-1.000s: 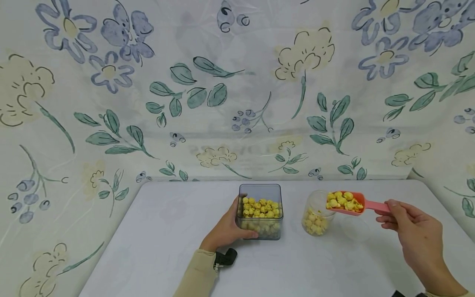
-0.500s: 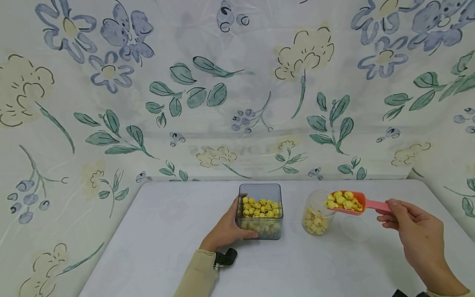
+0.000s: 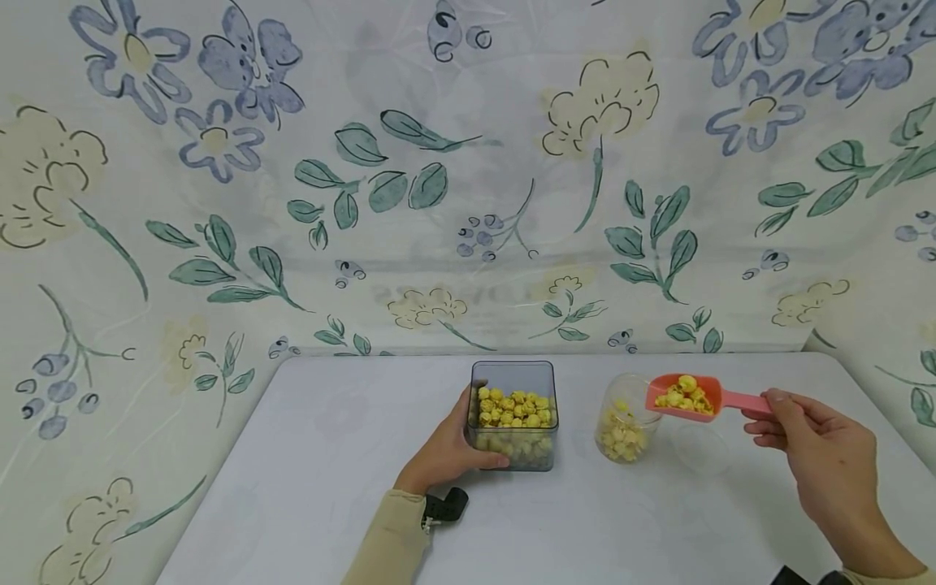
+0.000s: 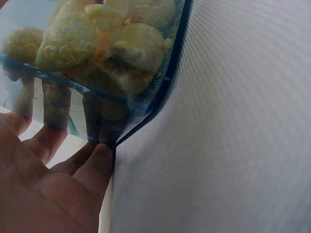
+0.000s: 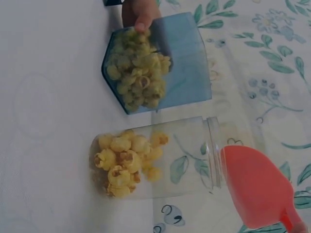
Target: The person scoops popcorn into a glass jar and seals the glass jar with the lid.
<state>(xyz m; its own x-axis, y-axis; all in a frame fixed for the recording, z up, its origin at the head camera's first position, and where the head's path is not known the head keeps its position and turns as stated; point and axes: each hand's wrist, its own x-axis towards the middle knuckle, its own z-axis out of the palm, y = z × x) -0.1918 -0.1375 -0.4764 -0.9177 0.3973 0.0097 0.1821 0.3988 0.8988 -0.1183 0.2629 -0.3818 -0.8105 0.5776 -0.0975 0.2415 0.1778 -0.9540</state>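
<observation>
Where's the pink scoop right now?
In the head view, the pink scoop is right of centre, held in the person's right hand, with its front end at the mouth of the clear jar.

Red scoop [image 5: 257,187] at the mouth of the clear jar [image 5: 194,132]

Scoop's smooth back faces your camera, lip by the jar's rim; contact unclear. Popcorn [image 5: 127,162] fills the jar's base end. You show a sliver of right hand [image 5: 300,228] at the handle. Near the jar, your left hand [image 5: 141,12] grips the blue-tinted box [image 5: 187,63], thumb on its wall, more popcorn inside. White table [image 5: 43,160] beneath, floral cloth [image 5: 272,82] behind.
</observation>
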